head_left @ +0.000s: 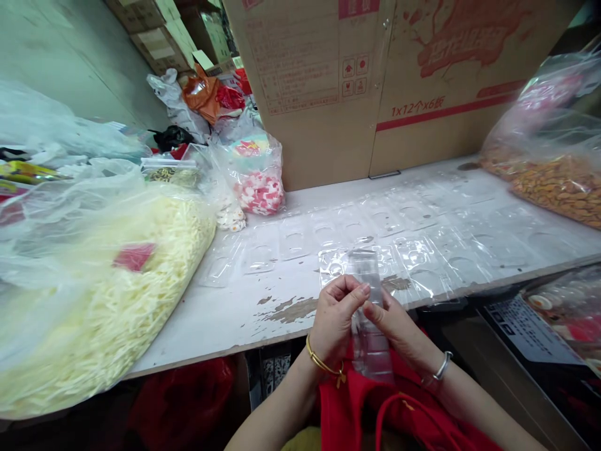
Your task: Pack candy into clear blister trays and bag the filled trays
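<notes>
A stack of nested clear plastic trays (pixel 374 357) stands on end at the table's front edge, its top reaching over the tabletop. My left hand (pixel 335 316) grips it from the left, thumb and fingers pinched at the near edges. From the other side my right hand (pixel 399 322) holds the same stack, thumb in front and fingers behind. The two thumbs almost meet on it. Just beyond, single clear plastic trays (pixel 295 241) with round hollows lie in rows across the white table (pixel 220 319). A shiny clear tray (pixel 332 263) lies right behind my left hand.
At left a large clear bag of pale yellow shreds (pixel 154 300) overhangs the edge. Behind it stands a bag of pink and white pieces (pixel 258 188). A tall cardboard box (pixel 323 125) closes off the back. A bag of almond-like nuts (pixel 558 188) sits at right.
</notes>
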A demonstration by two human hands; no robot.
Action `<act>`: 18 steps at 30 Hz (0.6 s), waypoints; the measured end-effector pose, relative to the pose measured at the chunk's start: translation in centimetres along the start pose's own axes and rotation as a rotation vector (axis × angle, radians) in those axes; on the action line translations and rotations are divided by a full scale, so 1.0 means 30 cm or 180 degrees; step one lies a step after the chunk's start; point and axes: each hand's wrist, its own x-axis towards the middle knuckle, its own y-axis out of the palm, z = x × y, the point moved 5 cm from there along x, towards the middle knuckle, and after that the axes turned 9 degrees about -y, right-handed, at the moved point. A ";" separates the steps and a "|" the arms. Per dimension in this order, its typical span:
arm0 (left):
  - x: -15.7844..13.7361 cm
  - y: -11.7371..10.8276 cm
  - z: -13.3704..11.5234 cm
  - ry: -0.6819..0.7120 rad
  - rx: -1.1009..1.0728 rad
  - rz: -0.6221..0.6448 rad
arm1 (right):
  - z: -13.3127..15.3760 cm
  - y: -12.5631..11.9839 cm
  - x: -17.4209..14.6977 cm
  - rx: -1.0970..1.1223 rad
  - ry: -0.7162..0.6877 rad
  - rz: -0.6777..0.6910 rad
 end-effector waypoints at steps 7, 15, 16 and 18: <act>-0.007 -0.051 0.019 -0.0140 -0.0760 -0.0194 | -0.022 0.035 -0.040 0.1109 0.0744 -0.0258; -0.026 -0.551 -0.111 -0.0095 -0.0322 -0.1199 | 0.061 -0.216 -0.049 0.1175 0.0845 -0.1296; -0.021 -0.604 -0.093 -0.0256 -0.0254 -0.1293 | 0.070 -0.234 -0.046 0.1108 0.0808 -0.1351; 0.005 -0.673 -0.044 -0.0415 -0.0134 -0.1370 | 0.073 -0.236 -0.040 0.1016 0.0794 -0.1340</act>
